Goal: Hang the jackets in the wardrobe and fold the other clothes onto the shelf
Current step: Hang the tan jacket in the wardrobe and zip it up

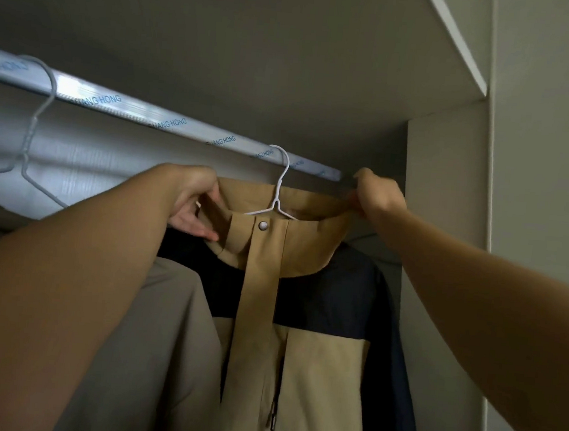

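The left hand [194, 207] is gripping the jacket [324, 373] by the left side of its raised collar [307, 248], fingers curling in under the tan cloth and the palm turning towards the camera; the right hand [377, 196] is pinching the right side of the same collar, fingers closing tight on its edge, though that hand is slightly blurred and which fingers are doing the holding is hard to tell. Between the two hands a white wire hanger [280, 187] is rising out of the collar opening; its hook is sitting over the rail [181, 120], close to the rail's right end. Just below the hanger's neck a metal snap [263, 226] is showing on the collar front; from it a tan strip is running straight down the middle of the jacket. The jacket is tan with a dark navy band across the shoulders; it is hanging at the far right of the wardrobe [438, 246], near the pale side wall. Just beside it on the left a beige-grey garment [168, 342] is hanging, its shoulder lying against the navy band. Farther left a second wire hanger [30, 131] is hooking over the rail, well apart from the first. The rail is silvery and is carrying blue printed lettering along its length; above it a pale board [257, 41] is spanning the wardrobe from left to right.
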Demonstrator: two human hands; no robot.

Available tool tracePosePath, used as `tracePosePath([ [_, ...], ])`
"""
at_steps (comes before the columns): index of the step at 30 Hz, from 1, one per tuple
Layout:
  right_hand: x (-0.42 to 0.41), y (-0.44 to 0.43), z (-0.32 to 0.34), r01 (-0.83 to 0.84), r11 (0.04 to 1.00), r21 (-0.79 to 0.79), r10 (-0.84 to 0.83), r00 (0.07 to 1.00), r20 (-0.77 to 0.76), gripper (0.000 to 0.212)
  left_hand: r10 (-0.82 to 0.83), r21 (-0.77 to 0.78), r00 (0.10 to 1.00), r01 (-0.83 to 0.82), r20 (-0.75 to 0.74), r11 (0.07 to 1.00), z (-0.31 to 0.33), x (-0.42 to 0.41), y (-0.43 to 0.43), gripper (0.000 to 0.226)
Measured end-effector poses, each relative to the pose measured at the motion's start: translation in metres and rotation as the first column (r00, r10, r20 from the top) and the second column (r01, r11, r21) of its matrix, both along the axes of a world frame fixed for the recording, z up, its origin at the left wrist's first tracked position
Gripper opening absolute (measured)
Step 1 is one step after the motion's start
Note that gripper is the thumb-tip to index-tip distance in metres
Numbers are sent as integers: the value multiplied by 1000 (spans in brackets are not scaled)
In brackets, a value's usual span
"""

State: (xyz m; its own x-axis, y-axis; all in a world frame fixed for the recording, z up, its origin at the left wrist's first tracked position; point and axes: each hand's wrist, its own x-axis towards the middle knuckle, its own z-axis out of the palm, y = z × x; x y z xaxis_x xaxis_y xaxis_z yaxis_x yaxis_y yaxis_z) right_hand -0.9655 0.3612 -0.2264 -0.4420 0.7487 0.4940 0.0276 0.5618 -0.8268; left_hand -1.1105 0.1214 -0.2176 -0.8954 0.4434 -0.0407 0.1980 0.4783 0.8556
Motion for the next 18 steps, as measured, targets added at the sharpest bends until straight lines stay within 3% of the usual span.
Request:
tracePosePath([
  [3, -3, 3, -33, 123, 983, 134, -144, 977, 160, 79, -114, 101, 984, 101, 140, 990, -13, -12, -10, 51],
  [7, -8, -6, -68, 2, 980, 199, -33, 988, 151, 79, -216, 213, 957, 174, 193, 961, -22, -27, -19, 79],
  [9, -8, -8, -77, -33, 985, 169, 22, 998, 63, 75, -185, 246, 965, 137, 186, 960, -23, -28, -21, 93],
  [12, -2, -4, -81, -70, 992, 109, 74, 997, -37, 58, 6, 289, 992, -43, 129, 956, -26, -21, -12, 99],
  [15, 8, -1, -81, -167, 975, 148, 165, 986, 26, 30, 226, 254, 968, -193, -110, 948, -24, 1, 5, 67],
  [16, 11, -1, -82, -193, 962, 192, 182, 981, 72, 24, 291, 184, 917, -248, -271, 951, -22, 8, 11, 57],
  [18, 16, -2, -85, -220, 930, 294, 185, 972, 144, 19, 385, 83, 705, -423, -595, 902, -18, 21, 23, 51],
])
